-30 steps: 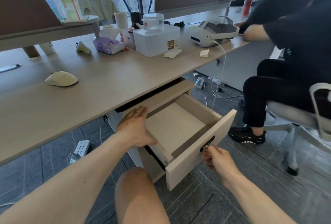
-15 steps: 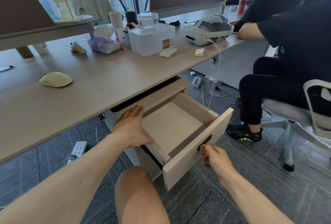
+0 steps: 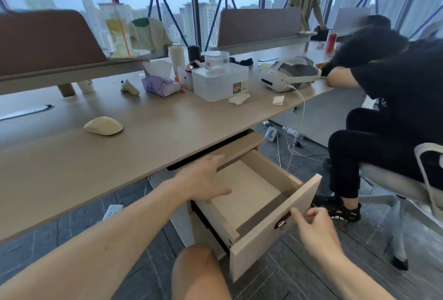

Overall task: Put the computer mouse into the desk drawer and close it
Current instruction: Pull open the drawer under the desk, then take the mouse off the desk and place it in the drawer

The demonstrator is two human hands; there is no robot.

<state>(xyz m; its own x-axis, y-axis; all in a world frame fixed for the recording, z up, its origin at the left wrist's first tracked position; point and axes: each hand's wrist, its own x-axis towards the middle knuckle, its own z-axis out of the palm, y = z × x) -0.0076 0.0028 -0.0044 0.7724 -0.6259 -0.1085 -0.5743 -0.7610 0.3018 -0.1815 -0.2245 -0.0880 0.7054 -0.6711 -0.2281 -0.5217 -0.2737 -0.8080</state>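
The desk drawer (image 3: 251, 194) is seen pulled well out from under the table (image 3: 167, 122), its pale floor bare, so that room is ready for the computer mouse (image 3: 103, 126), which lies untouched on the table top, well to the left of the drawer and apart from both hands. The left hand (image 3: 203, 181) is spread flat over the drawer's near side wall, fingers extended and nothing held in its grip; it is judged to be steadying the drawer. The right hand (image 3: 311, 227) is held just beside the metal handle (image 3: 282, 221) on the drawer front, fingers loosely curled and its grip empty, apparently not touching the handle. Since the drawer is judged open enough, a reach across to the mouse is what is called for next.
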